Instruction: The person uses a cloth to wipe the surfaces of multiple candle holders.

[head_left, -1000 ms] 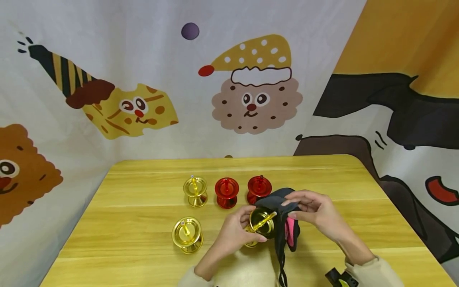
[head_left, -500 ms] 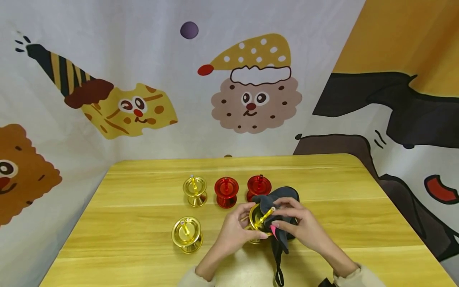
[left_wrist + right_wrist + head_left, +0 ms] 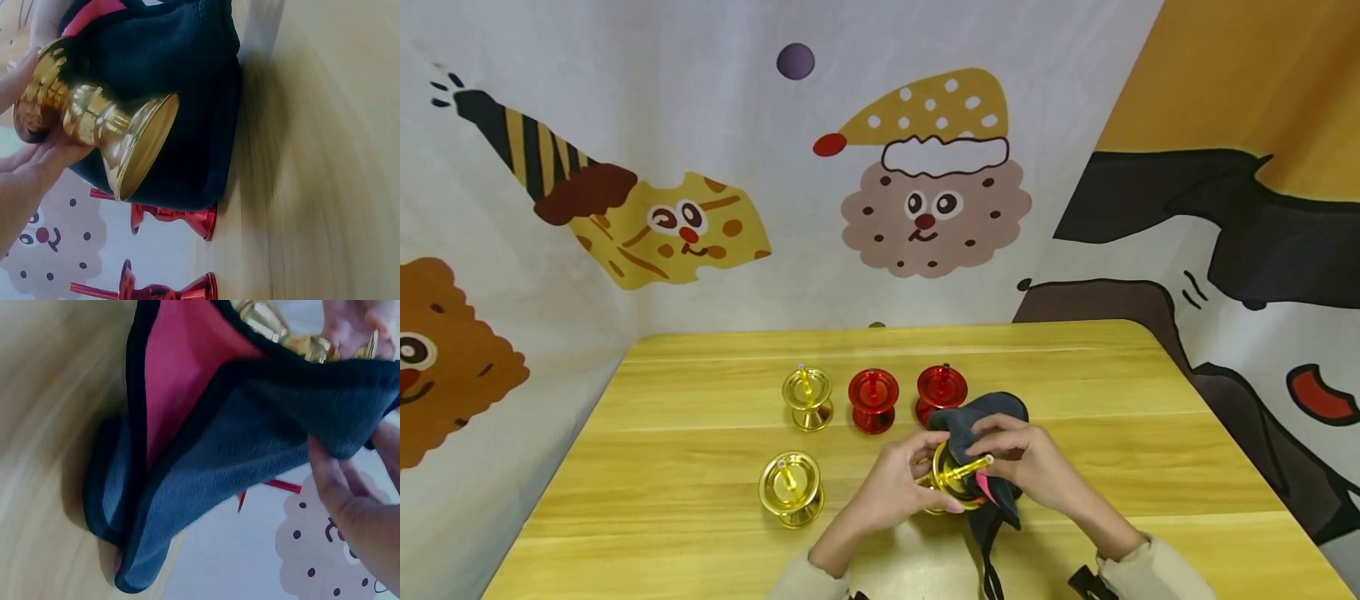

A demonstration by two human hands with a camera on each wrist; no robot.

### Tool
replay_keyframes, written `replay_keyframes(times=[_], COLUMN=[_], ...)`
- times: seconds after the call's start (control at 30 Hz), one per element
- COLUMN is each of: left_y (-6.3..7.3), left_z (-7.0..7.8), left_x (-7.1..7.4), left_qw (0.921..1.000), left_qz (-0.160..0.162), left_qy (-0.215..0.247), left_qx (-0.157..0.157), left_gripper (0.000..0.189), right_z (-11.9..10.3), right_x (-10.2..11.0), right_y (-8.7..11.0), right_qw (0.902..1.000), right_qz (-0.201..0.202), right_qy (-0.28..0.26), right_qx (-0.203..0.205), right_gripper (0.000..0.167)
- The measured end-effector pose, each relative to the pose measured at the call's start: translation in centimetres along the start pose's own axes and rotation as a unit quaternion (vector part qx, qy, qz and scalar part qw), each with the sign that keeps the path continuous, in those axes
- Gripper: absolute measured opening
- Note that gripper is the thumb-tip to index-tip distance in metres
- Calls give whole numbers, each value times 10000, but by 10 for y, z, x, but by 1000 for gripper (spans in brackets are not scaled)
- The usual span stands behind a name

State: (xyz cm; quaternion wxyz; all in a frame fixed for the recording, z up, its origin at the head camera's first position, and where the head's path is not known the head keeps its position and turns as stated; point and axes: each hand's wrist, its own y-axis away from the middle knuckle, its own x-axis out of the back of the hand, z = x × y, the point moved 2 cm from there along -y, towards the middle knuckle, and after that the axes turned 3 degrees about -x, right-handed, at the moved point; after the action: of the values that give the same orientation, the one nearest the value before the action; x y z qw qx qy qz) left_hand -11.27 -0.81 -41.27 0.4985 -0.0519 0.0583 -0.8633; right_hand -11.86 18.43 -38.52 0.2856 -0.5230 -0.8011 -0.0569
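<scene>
A gold candle holder [image 3: 957,475] with an upright stem in its cup is gripped by my left hand [image 3: 891,483], tilted toward the right. Its flared gold base [image 3: 145,147] shows in the left wrist view. My right hand [image 3: 1033,467] pinches a dark grey cloth [image 3: 981,414] with pink lining [image 3: 181,375] and presses it against the cup's rim and inside. Part of the cup is covered by the cloth. A black loop [image 3: 988,567] hangs from the cloth's lower end.
Two red candle holders, one in the middle [image 3: 873,400] and one to its right [image 3: 942,392], stand behind the hands. Gold candle holders stand at the back left [image 3: 808,400] and front left [image 3: 792,490]. A printed curtain [image 3: 715,108] hangs behind the wooden table [image 3: 662,433].
My right hand has come in leftward and down with the cloth, which now lies over the cup. My left hand has tilted the gold candle holder and shifted slightly right.
</scene>
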Motion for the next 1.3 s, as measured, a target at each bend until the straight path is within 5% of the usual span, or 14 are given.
replay_keyframes(times=[0.13,0.43,0.7,0.83,1.07,1.3], left_y=[-1,-2,-9,-11,-12,-17], left_z=[1,1,3,5,5,8], left_x=[2,5,8,8,8,8], left_qw=[9999,9975,9996,9995,9959,9966], left_qz=[-71,578,-144,19,682,394], left_qy=[104,365,216,140,69,-228], left_qx=[-44,-167,-102,-265,-591,-684], left_gripper=[69,72,70,71,70,74], right_z=[0,-1,2,-1,-10,-15], right_x=[1,-3,3,5,4,5], right_y=[-2,0,-13,-17,-16,-13], right_qw=[9999,9965,9997,9998,9963,9848], right_qz=[-48,393,-212,-97,475,763], right_qy=[-52,-67,76,193,133,-381], right_qx=[86,-739,19,41,-697,-1515], right_gripper=[18,23,25,26,19,18])
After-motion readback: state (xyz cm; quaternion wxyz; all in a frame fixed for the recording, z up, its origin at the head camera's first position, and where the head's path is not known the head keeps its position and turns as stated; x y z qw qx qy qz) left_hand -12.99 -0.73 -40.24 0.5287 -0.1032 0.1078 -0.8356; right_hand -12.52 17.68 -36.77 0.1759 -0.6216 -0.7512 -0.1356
